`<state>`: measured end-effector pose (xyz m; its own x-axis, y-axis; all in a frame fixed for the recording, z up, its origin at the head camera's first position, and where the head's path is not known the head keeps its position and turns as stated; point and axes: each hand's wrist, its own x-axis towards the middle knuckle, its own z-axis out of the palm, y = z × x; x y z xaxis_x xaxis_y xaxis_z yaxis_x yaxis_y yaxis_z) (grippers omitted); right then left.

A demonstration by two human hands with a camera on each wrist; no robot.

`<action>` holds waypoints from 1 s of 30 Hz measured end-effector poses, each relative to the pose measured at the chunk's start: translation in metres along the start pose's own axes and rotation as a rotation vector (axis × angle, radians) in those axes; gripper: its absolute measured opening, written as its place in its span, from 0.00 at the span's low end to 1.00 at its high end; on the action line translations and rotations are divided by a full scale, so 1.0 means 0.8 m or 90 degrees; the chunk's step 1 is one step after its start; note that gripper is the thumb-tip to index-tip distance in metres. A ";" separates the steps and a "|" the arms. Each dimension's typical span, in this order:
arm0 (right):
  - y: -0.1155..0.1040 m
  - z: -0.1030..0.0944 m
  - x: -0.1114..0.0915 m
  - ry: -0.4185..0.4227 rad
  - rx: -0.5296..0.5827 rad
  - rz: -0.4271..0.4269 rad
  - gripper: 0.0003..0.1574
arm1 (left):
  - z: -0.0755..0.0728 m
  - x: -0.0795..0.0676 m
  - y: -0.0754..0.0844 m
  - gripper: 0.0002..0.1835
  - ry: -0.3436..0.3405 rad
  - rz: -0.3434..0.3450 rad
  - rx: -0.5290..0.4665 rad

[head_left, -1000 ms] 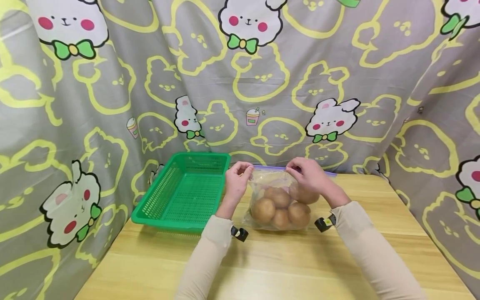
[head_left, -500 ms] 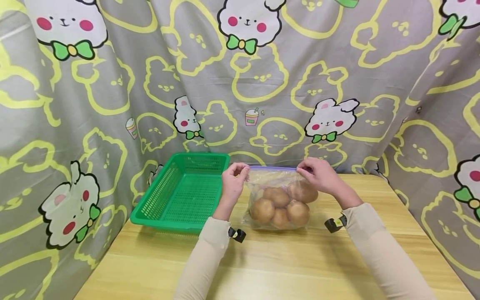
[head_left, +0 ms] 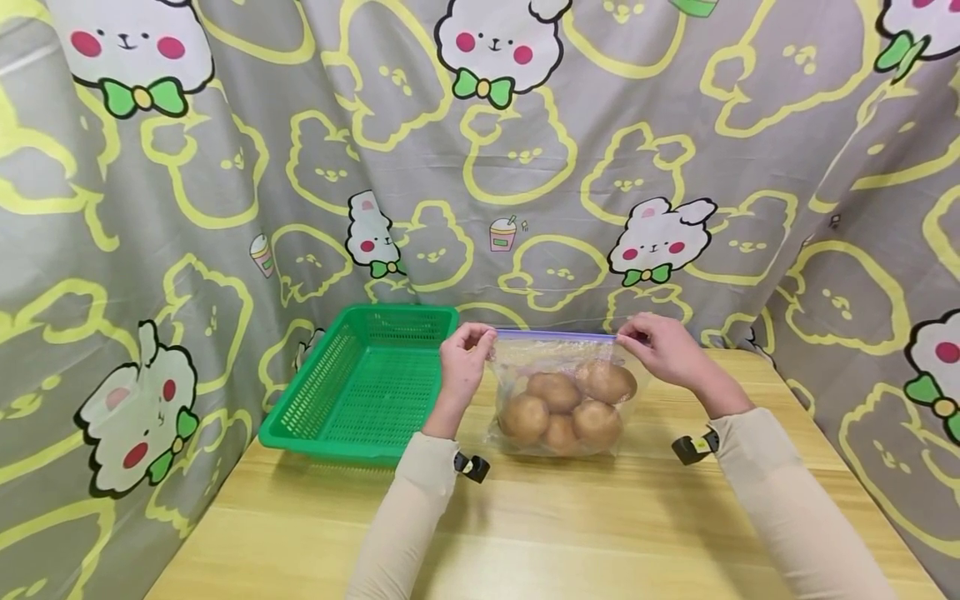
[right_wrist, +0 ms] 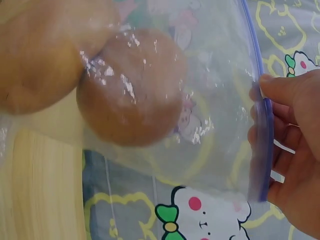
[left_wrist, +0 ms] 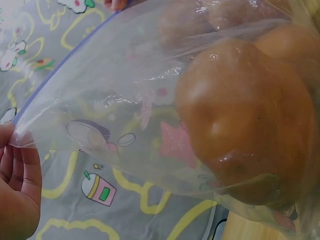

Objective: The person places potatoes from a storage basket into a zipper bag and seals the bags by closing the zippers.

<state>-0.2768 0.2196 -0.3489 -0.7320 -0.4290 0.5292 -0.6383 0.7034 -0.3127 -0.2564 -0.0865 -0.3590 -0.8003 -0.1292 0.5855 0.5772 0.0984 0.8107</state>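
Note:
A clear zip-top bag with a purple seal strip stands on the table, holding several brown potatoes. My left hand pinches the upper left corner of the bag, at the end of the strip. On the opposite side my right hand grips the strip between thumb and fingers near its right end. The strip runs straight and taut between both hands. Close up in the left wrist view, one lumpy potato presses against the plastic. In the right wrist view, the thumb lies on the purple strip, with fingers behind the film.
To the left of the bag sits a green plastic basket with perforated walls, nothing lying in it. Both stand on a wooden table. A grey curtain with cartoon prints hangs behind and along both sides.
My right hand has slid rightward along the strip from near its middle to its right end. The left hand shifted slightly left, still pinching the corner. The potatoes settled a little.

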 end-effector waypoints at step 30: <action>0.026 -0.059 -0.042 -0.056 -0.016 0.034 0.04 | -0.008 -0.006 0.002 0.07 -0.034 -0.059 -0.029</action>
<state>-0.2541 0.2754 -0.3355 -0.7840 -0.4379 0.4399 -0.5920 0.7407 -0.3178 -0.2503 -0.0919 -0.3607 -0.8576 -0.0824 0.5076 0.5058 0.0436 0.8616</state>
